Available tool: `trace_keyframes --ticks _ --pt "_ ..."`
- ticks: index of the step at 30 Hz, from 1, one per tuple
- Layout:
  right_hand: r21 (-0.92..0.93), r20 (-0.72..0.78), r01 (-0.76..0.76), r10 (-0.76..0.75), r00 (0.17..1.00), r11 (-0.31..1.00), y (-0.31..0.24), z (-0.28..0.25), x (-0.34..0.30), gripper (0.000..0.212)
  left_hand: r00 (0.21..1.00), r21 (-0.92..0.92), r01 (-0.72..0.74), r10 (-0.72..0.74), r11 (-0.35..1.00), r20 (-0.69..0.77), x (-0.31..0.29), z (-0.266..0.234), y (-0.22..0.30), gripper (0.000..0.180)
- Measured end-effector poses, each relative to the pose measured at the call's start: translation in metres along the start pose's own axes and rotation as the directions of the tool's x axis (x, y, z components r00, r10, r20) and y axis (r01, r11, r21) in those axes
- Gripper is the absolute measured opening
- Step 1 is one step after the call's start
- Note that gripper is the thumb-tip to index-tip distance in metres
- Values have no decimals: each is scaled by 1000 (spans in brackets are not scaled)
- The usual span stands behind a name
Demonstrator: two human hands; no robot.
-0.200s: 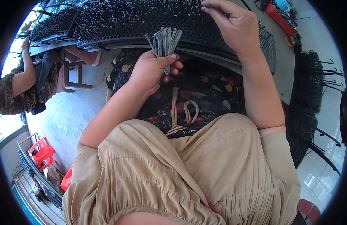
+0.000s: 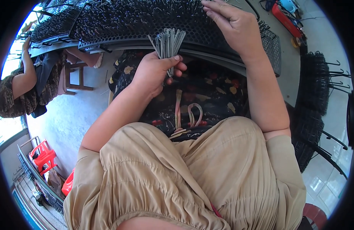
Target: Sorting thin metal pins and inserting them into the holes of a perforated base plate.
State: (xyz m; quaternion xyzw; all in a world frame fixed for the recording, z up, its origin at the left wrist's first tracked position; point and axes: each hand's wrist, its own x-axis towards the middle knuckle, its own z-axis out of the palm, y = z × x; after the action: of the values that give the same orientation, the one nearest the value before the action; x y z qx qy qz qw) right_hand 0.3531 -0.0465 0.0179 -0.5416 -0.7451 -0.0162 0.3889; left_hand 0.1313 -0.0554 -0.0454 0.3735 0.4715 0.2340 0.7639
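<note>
My left hand (image 2: 161, 69) is closed round a bundle of thin grey metal strips (image 2: 170, 40), which fan out upward and have small holes at their tips. It is above the dark floral apron on my lap, just short of a long black perforated tray (image 2: 207, 44). Densely packed black hooked wires (image 2: 146, 19) stand upright in that tray. My right hand (image 2: 236, 27) is raised over the tray's right part, its thumb and fingers drawn together near the wire tops. Whatever is between those fingertips is too small to make out.
At the left sits another person in a patterned top (image 2: 18, 94), beside a wooden stool (image 2: 79, 78). Black racks with protruding hooks (image 2: 314, 84) stand at the right. A red tool-like object (image 2: 284, 19) lies at the far right, and red plastic chairs (image 2: 44, 155) are at the lower left.
My right hand has shifted slightly to the left and its fingers have spread a little. My left hand and the strips have stayed in place.
</note>
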Motion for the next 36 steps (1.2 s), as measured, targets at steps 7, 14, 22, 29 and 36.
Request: trace_keyframes --ticks 7,14,22,29,36 --pt "18 191 107 -109 976 994 0 -3 9 23 1000 9 -1 1 1000 2 -1 -1 1 13" --pt "-13 264 41 -37 964 999 12 -1 7 22 1000 13 7 -7 1000 -3 -1 1 3 13" --pt "-56 -420 384 -371 828 922 18 53 -10 17 1000 -13 11 -11 1000 -6 -2 2 3 12" --pt "-92 -179 124 -139 974 988 -15 30 -4 14 1000 -21 9 -9 1000 -4 -2 -1 0 11" --pt "-132 -203 220 -243 949 967 -19 26 3 17 1000 -12 7 -7 1000 -4 -2 -2 1 12"
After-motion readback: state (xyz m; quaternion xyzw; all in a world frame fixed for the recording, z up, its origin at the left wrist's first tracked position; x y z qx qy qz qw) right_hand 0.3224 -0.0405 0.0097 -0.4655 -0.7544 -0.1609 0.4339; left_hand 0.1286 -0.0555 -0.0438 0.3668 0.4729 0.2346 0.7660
